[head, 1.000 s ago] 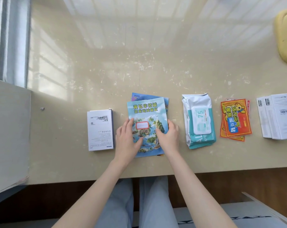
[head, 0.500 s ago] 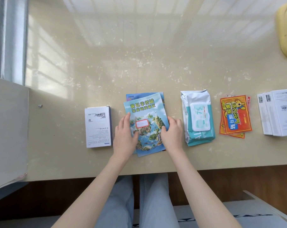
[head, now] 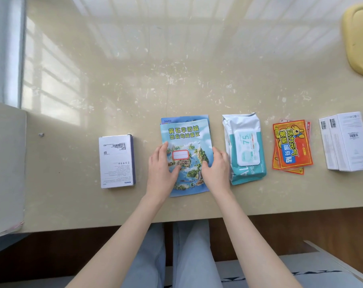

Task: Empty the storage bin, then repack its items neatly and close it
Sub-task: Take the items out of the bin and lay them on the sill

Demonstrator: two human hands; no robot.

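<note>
Booklet stack steadied on the table, with slippage judged the main hazard.
In the near row on the beige glossy table (head: 176, 69), a white rectangular cardboard box (head: 116, 161) is laid at the left. Next to it, the stack of blue glossy picture booklets (head: 185, 132) is flanked by the left hand (head: 162, 173), laid flat on the cover with fingers loose, and the right hand (head: 217, 171), pressed against the right edge with nothing clasped. Since the top cover is set askew over the one beneath, a one-sided push is judged likely to fan the slick covers or nudge the white-and-teal soft wipes pack (head: 245, 148) just to the right. Further right, orange-red flat sachets (head: 292, 146) and white cartons (head: 346, 141) are laid. The storage bin is not identified in view.
</note>
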